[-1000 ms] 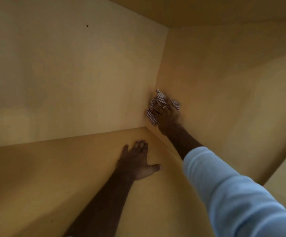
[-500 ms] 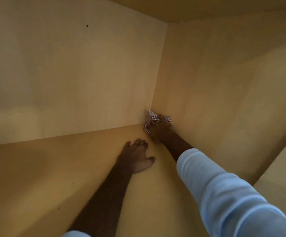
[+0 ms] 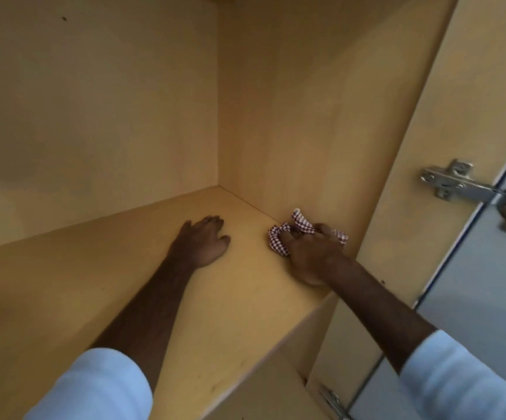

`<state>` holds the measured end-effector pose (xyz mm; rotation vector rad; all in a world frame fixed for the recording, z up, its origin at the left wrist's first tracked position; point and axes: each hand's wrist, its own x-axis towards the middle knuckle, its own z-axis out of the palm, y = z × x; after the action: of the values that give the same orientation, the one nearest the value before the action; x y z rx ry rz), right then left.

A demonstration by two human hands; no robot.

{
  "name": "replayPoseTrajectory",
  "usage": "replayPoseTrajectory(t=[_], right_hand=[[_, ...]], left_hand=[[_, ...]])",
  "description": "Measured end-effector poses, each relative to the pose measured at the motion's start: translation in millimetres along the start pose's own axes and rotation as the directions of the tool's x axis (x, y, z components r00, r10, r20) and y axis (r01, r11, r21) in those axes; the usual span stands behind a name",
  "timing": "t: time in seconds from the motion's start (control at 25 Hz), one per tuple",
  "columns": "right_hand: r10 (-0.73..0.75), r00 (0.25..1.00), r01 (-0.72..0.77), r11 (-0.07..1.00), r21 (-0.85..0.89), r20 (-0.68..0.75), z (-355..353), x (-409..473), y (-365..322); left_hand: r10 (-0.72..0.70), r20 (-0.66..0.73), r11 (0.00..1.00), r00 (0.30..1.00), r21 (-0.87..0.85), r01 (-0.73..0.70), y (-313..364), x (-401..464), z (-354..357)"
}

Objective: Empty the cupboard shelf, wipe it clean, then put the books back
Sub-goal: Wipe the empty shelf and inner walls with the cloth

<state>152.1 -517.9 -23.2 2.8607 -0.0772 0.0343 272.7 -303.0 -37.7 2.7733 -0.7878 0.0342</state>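
- Right hand (image 3: 312, 256) low on the shelf (image 3: 94, 292), fingers curled tight round a bunched red-and-white checked cloth (image 3: 295, 230).
- Cloth pressed onto the shelf board, spilling out beyond the knuckles toward the back and touching the right side wall (image 3: 306, 116) where wall meets board.
- Left hand (image 3: 200, 241) just left of the cloth hand, apart from it, palm down on the shelf, fingers a little bent at the tips, thumb spread toward the right hand; gripping nothing.
- Bare forearms running back toward the camera from both hands, each ending in a pale blue sleeve (image 3: 94, 386) at the bottom edge.
- Back wall (image 3: 94, 101) well beyond the left hand's fingertips; back right corner beyond and between the two hands.
- A few small dark specks on the shelf board near the front edge, nearer than both hands.
- Right of the cloth hand, past the side wall's front edge, an open door (image 3: 482, 283) with a metal hinge (image 3: 454, 183) above wrist level.
- Second hinge (image 3: 333, 401) partly seen low down, below the right forearm.
- No books in view.
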Motion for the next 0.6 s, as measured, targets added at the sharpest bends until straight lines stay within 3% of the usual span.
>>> replayPoseTrajectory(t=[0.2,0.28,0.36,0.52,0.6], right_hand=[[0.05,0.984,-0.074,0.988,-0.137,-0.172,-1,-68,5],[0.044,0.992,-0.062,0.986,-0.152,-0.119,-7,-77,0],[0.054,0.985,-0.076,0.988,-0.138,-0.162,-18,-82,-9],[0.221,0.92,-0.128,0.95,0.286,-0.322,-47,-79,-29],[0.247,0.886,-0.079,0.915,0.396,-0.392,-51,-62,-45]], left_hand=[[-0.001,0.034,1.0,0.999,0.012,0.0,0,-17,-1],[0.008,0.017,1.0,1.0,0.008,-0.008,1,-25,0],[0.003,-0.007,1.0,1.0,-0.003,-0.003,2,-33,0],[0.02,-0.083,0.994,0.996,-0.104,-0.028,-2,-43,5],[0.029,-0.189,0.963,0.981,-0.259,-0.078,-6,-48,7]])
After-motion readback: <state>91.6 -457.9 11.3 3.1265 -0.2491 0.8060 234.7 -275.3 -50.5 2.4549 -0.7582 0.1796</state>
